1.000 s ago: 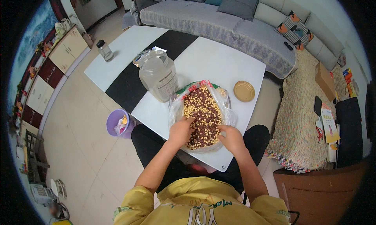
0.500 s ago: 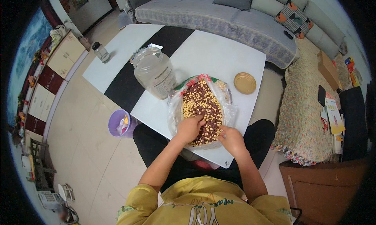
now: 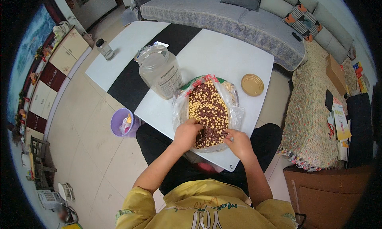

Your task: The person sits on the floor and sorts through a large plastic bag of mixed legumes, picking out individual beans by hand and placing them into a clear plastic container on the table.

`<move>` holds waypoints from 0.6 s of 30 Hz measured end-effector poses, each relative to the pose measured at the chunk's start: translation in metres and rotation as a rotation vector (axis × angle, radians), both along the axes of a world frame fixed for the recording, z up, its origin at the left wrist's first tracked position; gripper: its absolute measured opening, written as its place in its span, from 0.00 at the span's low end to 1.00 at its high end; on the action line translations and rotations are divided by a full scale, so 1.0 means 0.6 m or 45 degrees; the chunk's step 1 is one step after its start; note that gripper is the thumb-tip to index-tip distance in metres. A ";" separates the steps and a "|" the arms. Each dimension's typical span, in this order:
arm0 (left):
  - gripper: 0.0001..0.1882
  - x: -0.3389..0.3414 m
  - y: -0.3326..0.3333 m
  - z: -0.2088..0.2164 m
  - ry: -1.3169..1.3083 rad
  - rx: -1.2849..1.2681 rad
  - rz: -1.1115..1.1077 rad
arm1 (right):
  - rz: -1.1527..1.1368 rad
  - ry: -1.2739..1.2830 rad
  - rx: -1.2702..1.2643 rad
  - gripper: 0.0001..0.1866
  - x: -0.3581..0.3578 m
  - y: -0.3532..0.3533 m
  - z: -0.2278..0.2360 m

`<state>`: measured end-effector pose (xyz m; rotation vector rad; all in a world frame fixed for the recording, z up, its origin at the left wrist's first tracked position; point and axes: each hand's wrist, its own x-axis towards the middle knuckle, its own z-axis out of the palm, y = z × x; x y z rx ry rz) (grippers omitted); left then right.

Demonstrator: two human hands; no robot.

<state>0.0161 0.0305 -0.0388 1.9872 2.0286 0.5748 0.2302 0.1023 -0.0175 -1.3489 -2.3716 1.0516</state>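
An opened clear plastic bag with red and green print lies on the near part of the table, full of dark red beans mixed with yellow kernels. My left hand is over the bag's left side, its fingers curled together into the mix; what they grip is hidden. At the lower right edge of the mix, my right hand has thumb and forefinger pressed together, and I cannot make out what is between them. Just beyond the bag stands a large clear jar without a lid. A round gold lid rests to the right.
The table is white with a black band. A small dark-capped glass jar stands at its far left. On the floor is a purple bin. A grey sofa runs behind, and a knitted-covered seat lies right.
My left hand has moved slightly left and back across the mix, its fingers curling closer. My right hand stays at the lower right edge. The whole view has shifted a little.
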 end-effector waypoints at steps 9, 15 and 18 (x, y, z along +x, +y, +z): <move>0.12 -0.021 0.009 0.010 0.028 -0.255 0.183 | 0.008 0.010 0.034 0.17 0.001 -0.002 -0.002; 0.05 -0.018 -0.008 0.001 -0.196 -0.115 0.149 | -0.062 0.054 -0.001 0.13 0.003 -0.005 -0.004; 0.11 -0.024 -0.015 -0.004 -0.378 -0.024 0.142 | -0.088 0.097 0.061 0.14 -0.002 -0.002 -0.005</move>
